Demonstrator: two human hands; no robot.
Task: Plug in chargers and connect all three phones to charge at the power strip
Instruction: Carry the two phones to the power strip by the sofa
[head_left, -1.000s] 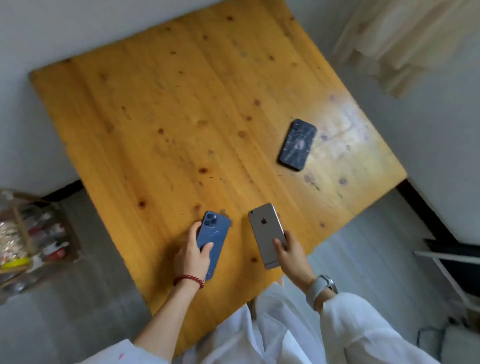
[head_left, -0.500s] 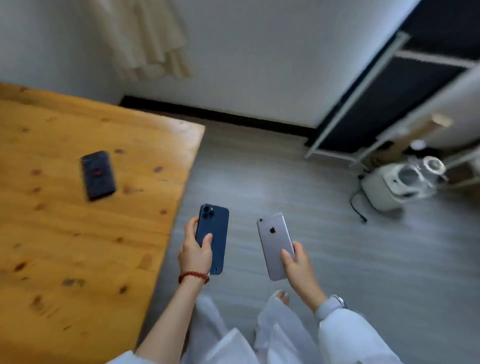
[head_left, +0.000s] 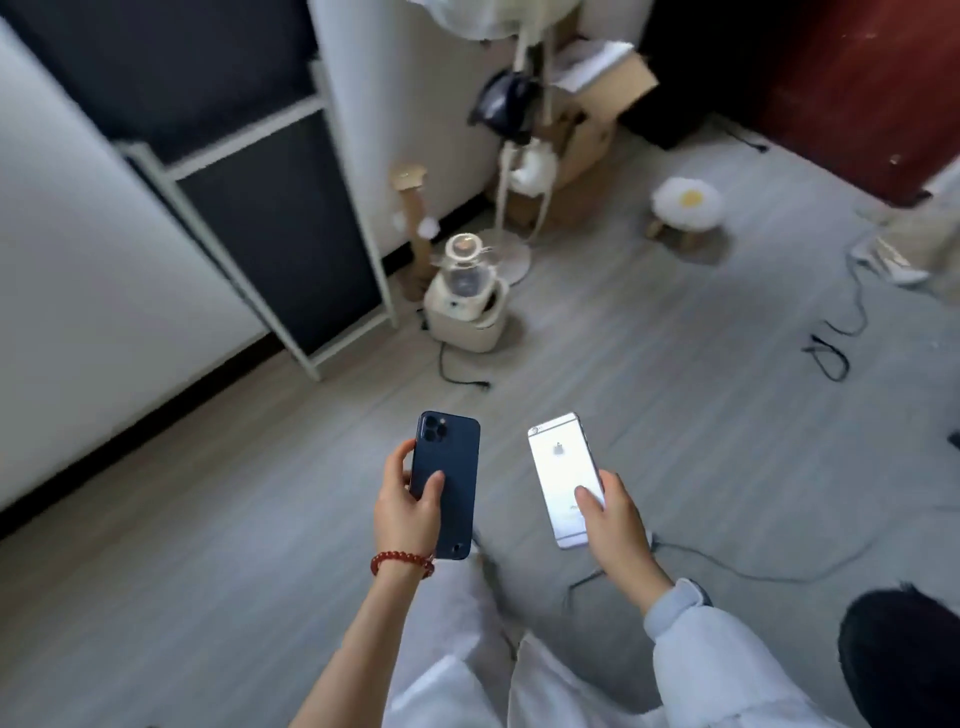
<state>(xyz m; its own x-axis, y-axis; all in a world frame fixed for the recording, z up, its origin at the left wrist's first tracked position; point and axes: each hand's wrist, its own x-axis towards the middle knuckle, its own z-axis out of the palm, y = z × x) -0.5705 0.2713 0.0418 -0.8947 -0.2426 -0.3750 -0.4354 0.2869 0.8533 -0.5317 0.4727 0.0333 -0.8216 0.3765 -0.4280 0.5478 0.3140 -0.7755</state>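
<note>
floor (head_left: 260, 571): grey planks, seen from above; everything else is set on it or held over it.
shelf frame (head_left: 270, 223): white, with dark panels, stood against the wall at the left.
cardboard box (head_left: 587, 130): placed at the far wall, behind a white fan stand (head_left: 511, 254).
stool (head_left: 685, 205): small, with a flower-shaped cushion, set well apart to the right of the fan stand.
appliance (head_left: 467, 306): cream, with a clear top, found ahead of the hands; possibly a blender, the blur leaves it unclear.
black cables (head_left: 831, 353): trailed over the floor at the right; another is run under the right hand.
blue phone (head_left: 447, 483): held back-up in the left hand (head_left: 408, 509), thumb laid across its back, fingers wrapped round the left edge.
silver phone (head_left: 563, 478): held back-up in the right hand (head_left: 615, 525), thumb pressed on its lower back, just beside the blue phone without touching.
bracelet (head_left: 402, 561): red beads, worn at the left wrist.
</note>
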